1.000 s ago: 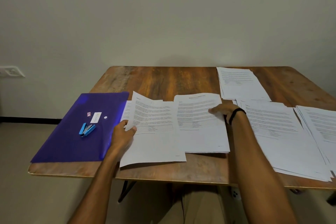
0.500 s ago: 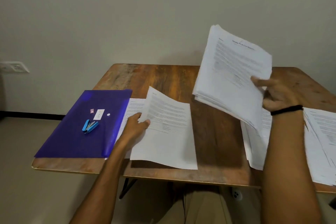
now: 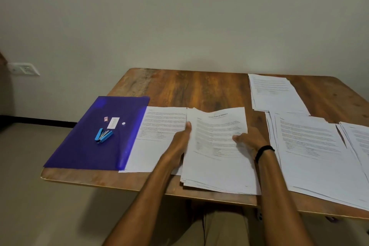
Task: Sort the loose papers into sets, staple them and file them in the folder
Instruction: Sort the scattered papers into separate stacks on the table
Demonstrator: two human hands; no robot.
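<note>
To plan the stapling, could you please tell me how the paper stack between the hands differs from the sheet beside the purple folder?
The paper stack is thick, its near edges fanned; the sheet looks thin. The left hand and right hand hold the paper stack's sides; the sheet lies unheld. The paper stack overlaps the sheet's right edge. Both are white printed pages on the table.

Print on the papers (image 3: 219, 166) (folder label (image 3: 113, 122) too) is unreadably blurred.

Wooden table (image 3: 199, 90) carries a purple folder (image 3: 83, 146) and seemingly five paper piles (image 3: 311, 156).
</note>
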